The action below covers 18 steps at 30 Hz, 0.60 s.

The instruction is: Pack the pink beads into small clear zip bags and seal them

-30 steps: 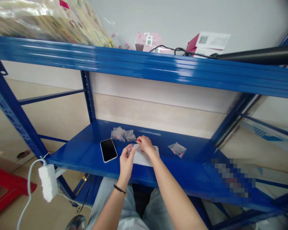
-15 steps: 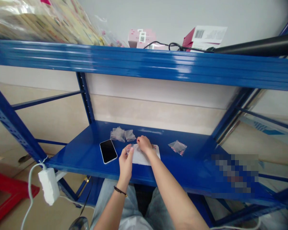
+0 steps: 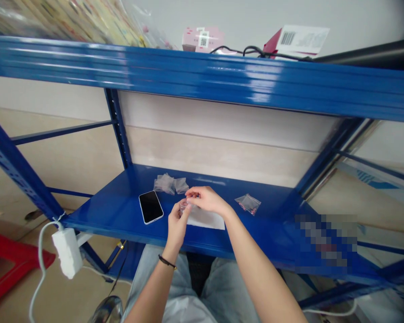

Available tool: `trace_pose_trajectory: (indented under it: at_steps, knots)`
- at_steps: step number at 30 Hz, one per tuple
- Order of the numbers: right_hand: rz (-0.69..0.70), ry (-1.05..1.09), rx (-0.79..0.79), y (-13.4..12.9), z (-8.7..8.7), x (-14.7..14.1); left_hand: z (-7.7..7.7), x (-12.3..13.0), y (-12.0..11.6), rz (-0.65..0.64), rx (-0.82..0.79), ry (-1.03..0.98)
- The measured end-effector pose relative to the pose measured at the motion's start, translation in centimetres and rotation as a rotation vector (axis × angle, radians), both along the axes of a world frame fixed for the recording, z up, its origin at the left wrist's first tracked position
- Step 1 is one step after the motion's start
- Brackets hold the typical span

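Observation:
My left hand (image 3: 177,228) grips a small clear plastic bag (image 3: 183,206) between thumb and fingers, above the blue shelf. Close against the bag's top is my right hand (image 3: 208,199), its fingers drawn together in a pinch. Whatever is in that pinch is too small to make out. A white sheet of paper (image 3: 208,220) lies beneath both hands, partly covered by them. Behind them rests a loose group of clear plastic bags (image 3: 164,184). To the right, a clear bag with small reddish pieces (image 3: 248,204) lies flat on the shelf.
A phone (image 3: 151,207) lies left of my hands. The blue upper shelf beam (image 3: 195,74) crosses in front, with pink boxes (image 3: 202,39), a white-and-red box (image 3: 301,39) and black cables above. A white power strip (image 3: 67,253) hangs at the left edge.
My right hand has moved from the paper to the top of the bag in my left hand. My left hand stays nearly in place. The view has tilted slightly downward.

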State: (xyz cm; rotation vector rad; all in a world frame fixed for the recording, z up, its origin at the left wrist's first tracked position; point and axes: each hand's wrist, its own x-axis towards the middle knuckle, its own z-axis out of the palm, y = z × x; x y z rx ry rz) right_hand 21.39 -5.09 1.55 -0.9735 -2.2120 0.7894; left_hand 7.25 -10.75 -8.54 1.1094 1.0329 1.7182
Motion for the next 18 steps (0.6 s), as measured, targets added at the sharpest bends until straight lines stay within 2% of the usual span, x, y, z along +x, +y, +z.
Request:
trace_pose_trajectory:
  at_steps: [2,4,8,14,18]
  knots:
    - [-0.086,-0.038,0.062,0.1,-0.4,0.6,0.0,0.0,0.0,0.02,-0.011,-0.007]
    - [-0.17,-0.166,0.139,0.4,-1.2,1.3,0.0,0.0,0.0,0.025,-0.022,-0.031]
    - [-0.233,-0.452,0.222,0.3,-3.2,2.2,0.1,0.1,0.0,-0.014,-0.044,-0.112]
    - [-0.266,-0.526,0.23,-0.8,-5.4,2.5,0.0,0.1,-0.1,-0.028,-0.035,-0.154]
    - [-0.273,-0.559,0.244,-1.1,-6.0,2.3,0.0,0.0,0.1,-0.032,-0.02,-0.309]
